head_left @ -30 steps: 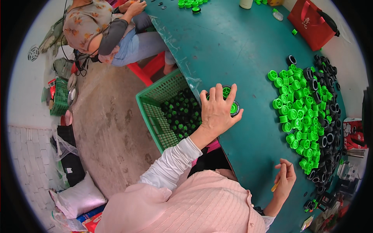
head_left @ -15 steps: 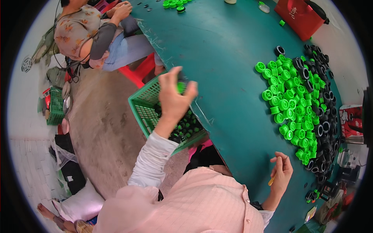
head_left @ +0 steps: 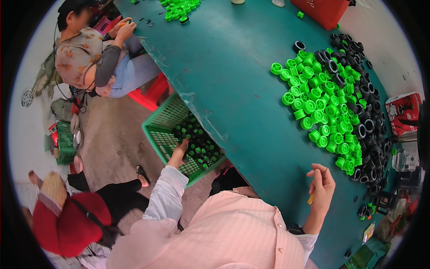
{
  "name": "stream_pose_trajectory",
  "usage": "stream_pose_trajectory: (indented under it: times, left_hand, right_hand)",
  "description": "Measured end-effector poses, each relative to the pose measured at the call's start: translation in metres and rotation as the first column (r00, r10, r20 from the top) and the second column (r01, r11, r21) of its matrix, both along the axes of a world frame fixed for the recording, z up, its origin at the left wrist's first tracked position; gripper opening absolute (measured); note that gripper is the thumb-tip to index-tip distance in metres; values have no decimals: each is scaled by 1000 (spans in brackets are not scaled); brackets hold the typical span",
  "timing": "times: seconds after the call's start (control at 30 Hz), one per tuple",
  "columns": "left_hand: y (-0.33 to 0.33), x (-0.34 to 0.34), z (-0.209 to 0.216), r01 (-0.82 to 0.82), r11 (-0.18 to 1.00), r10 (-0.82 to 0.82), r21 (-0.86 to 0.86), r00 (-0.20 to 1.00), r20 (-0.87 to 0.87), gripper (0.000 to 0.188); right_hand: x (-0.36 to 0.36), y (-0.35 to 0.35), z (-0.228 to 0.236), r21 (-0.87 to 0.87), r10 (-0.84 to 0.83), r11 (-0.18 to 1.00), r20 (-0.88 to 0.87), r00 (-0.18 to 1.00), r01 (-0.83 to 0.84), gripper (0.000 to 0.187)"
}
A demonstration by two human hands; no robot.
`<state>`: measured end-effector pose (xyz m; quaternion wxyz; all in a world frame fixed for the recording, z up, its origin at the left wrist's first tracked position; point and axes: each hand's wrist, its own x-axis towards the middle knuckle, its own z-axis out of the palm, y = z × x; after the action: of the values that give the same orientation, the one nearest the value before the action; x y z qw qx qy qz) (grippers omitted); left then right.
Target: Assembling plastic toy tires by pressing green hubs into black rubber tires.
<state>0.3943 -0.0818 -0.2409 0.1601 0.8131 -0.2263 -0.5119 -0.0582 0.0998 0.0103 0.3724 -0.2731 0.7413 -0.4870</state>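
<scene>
My left hand (head_left: 178, 154) reaches down into a green plastic crate (head_left: 156, 119) beside the table. Small toy wheels (head_left: 197, 141), black tyres with green hubs, lie in the crate around the fingertips. Those fingers are partly hidden, so whether they hold a wheel cannot be told. My right hand (head_left: 321, 190) rests over the green table near its front edge, fingers curled around a thin yellow tool (head_left: 310, 199), of which only a short end shows. Beyond it spreads a heap of bright green wheel hubs (head_left: 320, 105), bordered on the right by loose black tyres (head_left: 374, 134).
A co-worker (head_left: 85, 58) sits at the table's far left on a red stool (head_left: 150, 94). Another person in a red top (head_left: 76, 219) is at lower left. A red bag (head_left: 320, 11) stands at the back, and more green hubs (head_left: 181, 6) lie at the far edge.
My left hand has gone from above the crate, with a green and black wheel at its fingers, down into it. A person in red has come in at lower left.
</scene>
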Motion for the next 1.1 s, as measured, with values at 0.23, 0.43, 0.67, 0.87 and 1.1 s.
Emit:
stream_pose_trajectory:
  times: [0.23, 0.43, 0.67, 0.87, 1.1]
  left_hand:
    - [-26, 7, 42, 248, 886, 40, -391, 799, 600, 72]
    - [-47, -124, 213, 428, 205, 72, -880, 890, 450, 28]
    - [-4, -261, 252, 650, -306, -509, -696, 505, 697, 33]
    - [19, -307, 245, 615, -350, -596, -706, 435, 675, 35]
    - [17, -307, 228, 687, -265, -643, -676, 396, 655, 40]
  right_hand:
    - [-7, 11, -6, -41, -4, 999, 46, 999, 6, 19]
    - [-10, 10, -8, -61, 8, 998, 58, 998, -5, 18]
    - [-15, 25, -5, -71, -50, 996, 60, 997, 54, 18]
    - [-29, 48, -14, -76, -141, 986, 76, 987, 146, 18]
    - [-34, 44, -14, -56, -150, 986, 104, 983, 156, 17]
